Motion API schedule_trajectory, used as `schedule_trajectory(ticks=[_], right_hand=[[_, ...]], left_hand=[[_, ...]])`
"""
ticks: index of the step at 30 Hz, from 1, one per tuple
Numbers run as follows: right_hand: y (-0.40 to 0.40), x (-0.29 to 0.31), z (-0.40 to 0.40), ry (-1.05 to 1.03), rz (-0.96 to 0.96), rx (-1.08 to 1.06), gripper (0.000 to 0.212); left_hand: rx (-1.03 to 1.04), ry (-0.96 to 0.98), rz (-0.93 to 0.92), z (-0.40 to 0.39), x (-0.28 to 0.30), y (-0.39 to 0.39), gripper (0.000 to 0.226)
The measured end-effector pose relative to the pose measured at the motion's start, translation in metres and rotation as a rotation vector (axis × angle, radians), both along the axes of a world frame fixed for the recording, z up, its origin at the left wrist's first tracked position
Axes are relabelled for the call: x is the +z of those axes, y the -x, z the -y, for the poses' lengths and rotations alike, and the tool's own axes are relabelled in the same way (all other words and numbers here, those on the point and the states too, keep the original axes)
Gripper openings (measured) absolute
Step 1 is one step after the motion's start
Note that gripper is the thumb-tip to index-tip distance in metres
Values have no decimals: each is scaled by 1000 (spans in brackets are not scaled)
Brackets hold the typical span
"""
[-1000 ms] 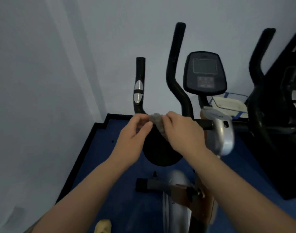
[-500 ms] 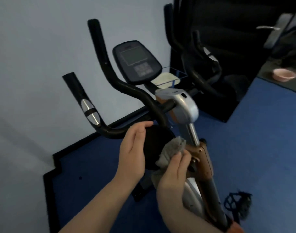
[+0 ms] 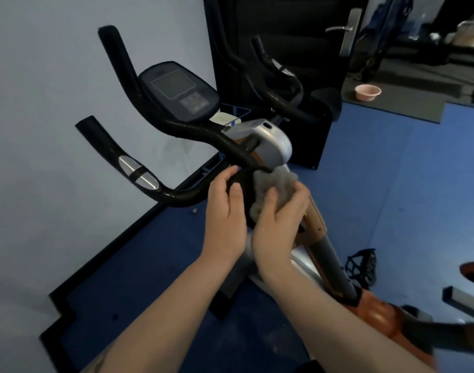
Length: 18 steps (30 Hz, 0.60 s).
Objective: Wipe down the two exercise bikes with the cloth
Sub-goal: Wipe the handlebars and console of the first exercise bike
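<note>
Gripping a crumpled grey cloth (image 3: 273, 188), the right hand (image 3: 279, 219) curls its fingers and thumb into the fabric and presses it against the black round disc (image 3: 245, 195) that sits just under the handlebar of the nearer exercise bike (image 3: 260, 146). The left hand (image 3: 225, 211) is beside it, its fingers bent over the upper left edge of the same disc and holding it, thumb lying along the disc's face close to the cloth. Both forearms reach up from the bottom of the head view and nearly touch at the wrists. The cloth bunches above the right hand's knuckles, directly below the bike's silver housing (image 3: 265, 142) where the handlebar meets the orange and grey post (image 3: 322, 238). The handlebar (image 3: 138, 168) sweeps out to the left with a silver sensor strip on its grip, and a dark console (image 3: 179, 95) with a blank screen stands above it against the pale wall. Behind the console, a second exercise bike (image 3: 279, 84) with black handlebars stands in front of a dark panel. Blue flooring (image 3: 392, 184) covers the room. A black pedal (image 3: 361, 267) lies low to the right of the post, and a pink bowl (image 3: 367, 92) rests on the floor far back near a door with a metal handle (image 3: 346, 30).
</note>
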State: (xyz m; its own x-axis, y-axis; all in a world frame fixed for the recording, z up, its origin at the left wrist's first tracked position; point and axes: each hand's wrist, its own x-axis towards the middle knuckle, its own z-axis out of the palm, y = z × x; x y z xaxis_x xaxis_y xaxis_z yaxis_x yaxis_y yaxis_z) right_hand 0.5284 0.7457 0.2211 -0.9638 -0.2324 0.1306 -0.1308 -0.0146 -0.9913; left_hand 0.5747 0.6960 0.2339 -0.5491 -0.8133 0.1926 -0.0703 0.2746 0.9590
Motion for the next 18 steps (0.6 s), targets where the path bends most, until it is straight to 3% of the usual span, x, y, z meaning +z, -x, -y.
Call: schedule_trajectory(ticks=[9,13,16,18], right_hand=[[39,2,-11,-349,-840,162,19],[51,1,-20,-283,-1056,346,21],[83,20,1,-277,-1278,343,16],[84,17,3,-239,-1253,363,16]], left_hand=[[146,-58,-96,-6,0,8,27],[173,-66,-108,-5,3,9,26],[229,-91,-64,6,13,15,26],[274,-125,-21,14,20,19,26]])
